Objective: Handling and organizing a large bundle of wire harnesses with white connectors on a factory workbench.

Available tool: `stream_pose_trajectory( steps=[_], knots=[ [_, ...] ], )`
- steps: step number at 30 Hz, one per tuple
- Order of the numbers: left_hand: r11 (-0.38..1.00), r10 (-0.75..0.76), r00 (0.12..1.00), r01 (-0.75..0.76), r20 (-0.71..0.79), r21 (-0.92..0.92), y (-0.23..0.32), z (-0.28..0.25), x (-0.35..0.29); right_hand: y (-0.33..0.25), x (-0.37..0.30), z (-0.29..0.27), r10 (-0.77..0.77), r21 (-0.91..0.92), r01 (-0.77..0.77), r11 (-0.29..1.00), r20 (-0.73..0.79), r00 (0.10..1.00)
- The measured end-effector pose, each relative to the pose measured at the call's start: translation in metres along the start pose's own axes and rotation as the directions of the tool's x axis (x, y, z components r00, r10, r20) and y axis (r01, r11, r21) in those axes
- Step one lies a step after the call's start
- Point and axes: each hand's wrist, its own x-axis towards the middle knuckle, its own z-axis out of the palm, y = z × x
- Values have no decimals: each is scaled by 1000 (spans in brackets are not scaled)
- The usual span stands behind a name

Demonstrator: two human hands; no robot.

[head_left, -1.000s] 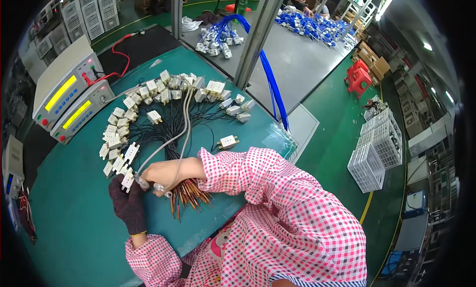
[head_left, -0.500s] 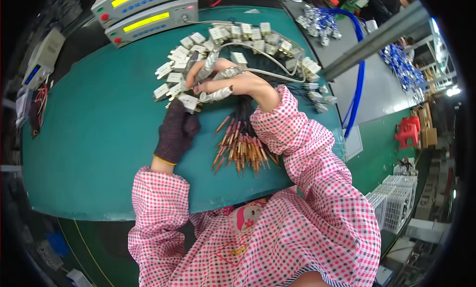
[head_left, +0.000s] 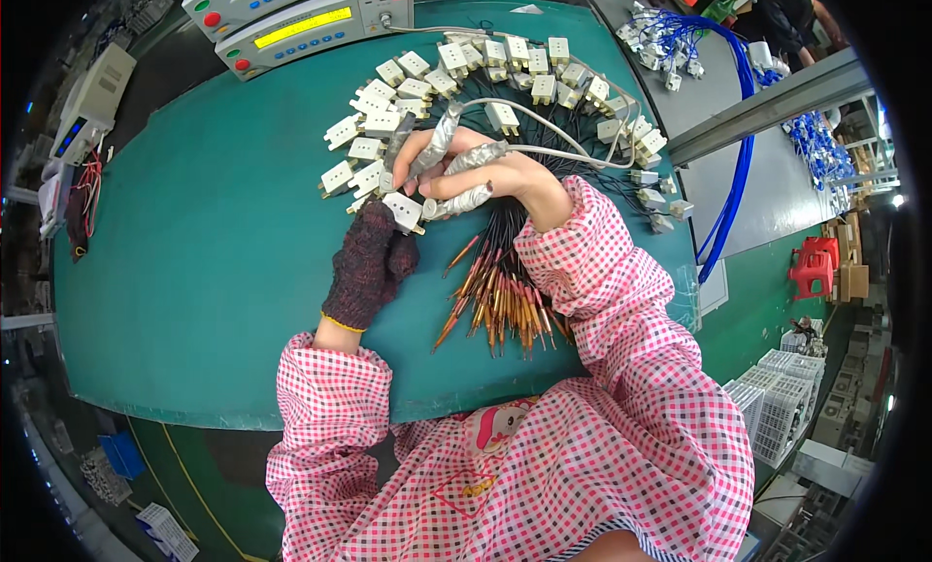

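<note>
I log: green-topped table | arc of white plug blocks along its far half | black wires bunched inside the arc | copper-coloured ends fanned nearside | yellow-screened instruments at far edge, footing unclear to me.

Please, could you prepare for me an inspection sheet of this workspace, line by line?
Surface: broad, flat green tabletop.
Handled things: white rectangular plug blocks with metal pins, fanned in an arc; copper-coloured wire ends point toward the person.
Clutter: small pale flat scrap at the far edge.
Left hand: dark knitted glove, holding one block.
Right hand: bare, silver-wrapped pieces at its fingers; held or worn, unclear.
Cables: thin grey cable loops by the right hand; thick blue cables at right.
Surroundings: red plastic stools, white slatted crates.
</note>
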Motion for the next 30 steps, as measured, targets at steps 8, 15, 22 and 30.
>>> stream_pose_trajectory(
  steps=[8,15,22,30],
  knots=[
    [983,17,989,11,-149,183,4,30,-2,12,4,-1,-46,-52,49,997,65,997],
    [834,315,948,-292,30,469,-12,15,-1,14,9,5,23,-77,-19,997,53,998],
    [843,314,949,-258,-41,473,-2,28,1,19,9,6,-15,-72,17,997,35,999],
    [998,52,969,-44,-243,37,4,38,0,17,9,9,-23,-104,27,994,34,999]
  ],
)
